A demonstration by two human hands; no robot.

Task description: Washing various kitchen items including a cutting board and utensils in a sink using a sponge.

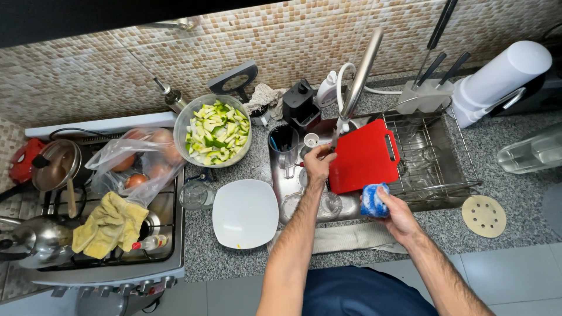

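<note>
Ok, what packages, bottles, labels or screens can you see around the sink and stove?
Clear plastic bag: on the stove, crumpled, round orange-brown produce inside.
Small bottle: lying on the stove front, clear with red cap.
White bottle: upright behind the sink, by the tiled wall.
No screens or signs.

Both forearms are bare and reach forward from the bottom of the view, angled slightly toward each other. The left hand point(318, 162) is raised a little further ahead, its fingers curled shut in a grip, knuckles up. The right hand point(393, 210) sits lower and nearer the body, its fingers closed in a grasp.
</note>
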